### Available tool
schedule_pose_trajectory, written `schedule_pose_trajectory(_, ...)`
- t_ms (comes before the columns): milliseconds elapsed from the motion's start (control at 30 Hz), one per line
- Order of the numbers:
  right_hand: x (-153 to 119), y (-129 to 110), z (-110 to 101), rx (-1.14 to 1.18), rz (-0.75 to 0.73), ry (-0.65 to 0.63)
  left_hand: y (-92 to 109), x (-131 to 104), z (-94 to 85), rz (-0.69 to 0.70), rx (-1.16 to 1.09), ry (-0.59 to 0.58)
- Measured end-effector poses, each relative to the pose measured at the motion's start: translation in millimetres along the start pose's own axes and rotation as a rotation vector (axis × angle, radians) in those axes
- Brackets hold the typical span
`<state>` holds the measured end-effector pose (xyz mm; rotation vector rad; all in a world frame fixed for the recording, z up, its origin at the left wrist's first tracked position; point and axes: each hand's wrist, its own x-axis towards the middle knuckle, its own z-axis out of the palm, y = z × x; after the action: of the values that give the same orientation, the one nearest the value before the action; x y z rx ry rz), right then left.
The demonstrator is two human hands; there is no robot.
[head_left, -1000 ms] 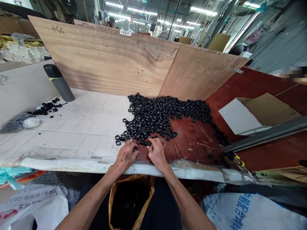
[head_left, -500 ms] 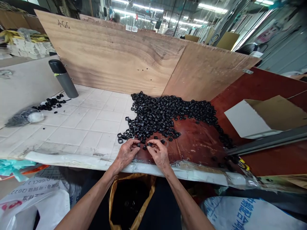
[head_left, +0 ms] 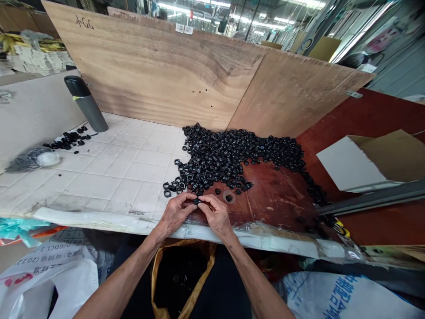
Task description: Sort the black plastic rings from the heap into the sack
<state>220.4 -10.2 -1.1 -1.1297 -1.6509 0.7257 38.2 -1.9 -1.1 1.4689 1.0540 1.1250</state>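
In the head view, the left hand (head_left: 175,213) and right hand (head_left: 216,216) come together near the front edge of the surface (head_left: 265,204), thumbs and fingers pinched on a small black part (head_left: 197,201) between them; whether it is one piece or two joined cannot be told. Just behind it, a heap of black rings (head_left: 215,155) spreads to the surface's back edge and trails toward its right edge, with a few loose rings (head_left: 167,193) on the pale tiles at the heap's left. The held part is so small and so covered by fingertips that uneven pressure could well make it slip or spring away. Being close to the front edge, it might then drop toward the open bag (head_left: 155,274) below, or roll back among lookalike rings and be lost. A knuckle brushing the heap's near side could also scatter rings forward.
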Motion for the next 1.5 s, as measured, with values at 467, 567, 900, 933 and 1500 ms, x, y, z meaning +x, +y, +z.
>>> schedule_pose_trajectory(467, 0, -3, 11, -0.346, -0.172, 0.016, 3, -2, -3.1, 0.311, 0.201, -0.026)
schedule_pose_trajectory(567, -2, -7, 16, -0.314, -0.185, 0.095, 2, -1, -1.7, 0.217, 0.122, -0.026)
schedule_pose_trajectory(900, -4, -5, 14, -0.3, -0.082, 0.009, 9, -4, -2.4, 0.249, 0.15, -0.038)
schedule_pose_trajectory(933, -4, -5, 14, -0.321, -0.073, 0.009, 10, -3, -2.3, 0.25, 0.15, -0.05)
schedule_pose_trajectory(1500, -8, -20, 8, -0.202, -0.007, 0.044, 3, -5, -1.7, 0.117, 0.004, 0.04)
